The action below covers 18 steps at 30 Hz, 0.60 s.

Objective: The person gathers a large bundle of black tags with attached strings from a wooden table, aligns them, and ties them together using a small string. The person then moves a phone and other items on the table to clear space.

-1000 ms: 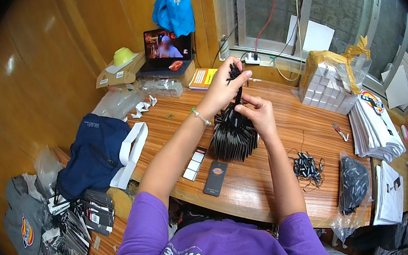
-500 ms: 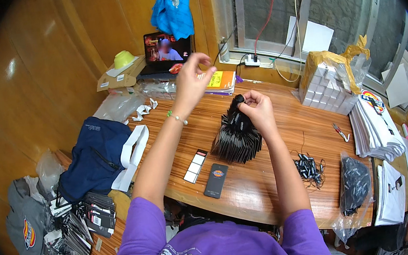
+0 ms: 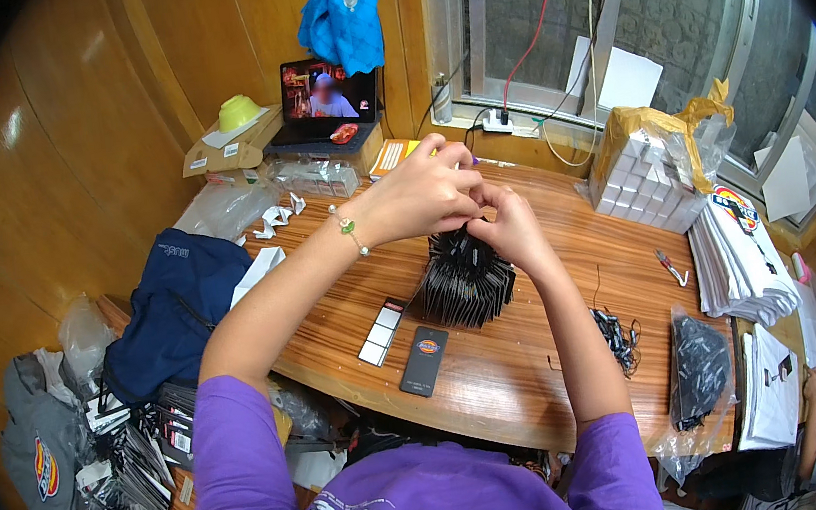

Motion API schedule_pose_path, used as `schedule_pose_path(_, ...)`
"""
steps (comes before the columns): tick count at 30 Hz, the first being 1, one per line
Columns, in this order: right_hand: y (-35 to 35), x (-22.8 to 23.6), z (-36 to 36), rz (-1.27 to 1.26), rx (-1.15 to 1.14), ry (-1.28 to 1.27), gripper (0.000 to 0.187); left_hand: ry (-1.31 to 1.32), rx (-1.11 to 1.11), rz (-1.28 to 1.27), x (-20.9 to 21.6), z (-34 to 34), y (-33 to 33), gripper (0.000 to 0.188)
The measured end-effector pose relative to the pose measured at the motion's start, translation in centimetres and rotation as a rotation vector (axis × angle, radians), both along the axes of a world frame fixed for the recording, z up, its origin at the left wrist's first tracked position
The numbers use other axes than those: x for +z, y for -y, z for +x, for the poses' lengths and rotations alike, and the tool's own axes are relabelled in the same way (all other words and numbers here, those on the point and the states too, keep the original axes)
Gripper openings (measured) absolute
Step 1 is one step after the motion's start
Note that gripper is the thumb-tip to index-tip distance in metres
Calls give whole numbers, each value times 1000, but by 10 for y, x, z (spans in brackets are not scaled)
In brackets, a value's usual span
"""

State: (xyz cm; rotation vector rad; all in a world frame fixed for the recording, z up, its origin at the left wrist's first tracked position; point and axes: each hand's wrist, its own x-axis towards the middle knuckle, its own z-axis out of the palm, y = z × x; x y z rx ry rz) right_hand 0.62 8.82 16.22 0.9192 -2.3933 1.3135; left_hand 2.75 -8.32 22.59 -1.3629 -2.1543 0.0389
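Left hand (image 3: pixel 421 195) returned to right hand (image 3: pixel 514 230), right fingers (image 3: pixel 484 232) pinching black tag bundle (image 3: pixel 467 287), left fingers' (image 3: pixel 455 157) hold unclear

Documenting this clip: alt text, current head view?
A person's left grip and right grip close together at the top of a fanned bundle of black tags, at a wooden table. A white-panelled card and a dark card lie nearer the wearer; an open laptop stands beyond.

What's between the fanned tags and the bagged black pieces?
The head view shows the right forearm and a heap of corded black pieces between fanned tags and bag.
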Motion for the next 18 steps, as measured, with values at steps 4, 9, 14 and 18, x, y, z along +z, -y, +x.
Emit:
schedule_pose_path(4,5,-1,0,18,-2,-23,29,-196,-12,-175,10,6,-4,4)
schedule_pose_path(9,4,-7,-3,-6,35,32,29,-319,-102,-239,4,-3,1,6)
schedule_pose_path(14,4,3,4,-48,103,124,27,-484,-172,-268,-4,-11,9,3)
schedule_pose_path(18,1,2,3,4,105,158,25,-357,-181,-325,-1,-13,6,6)
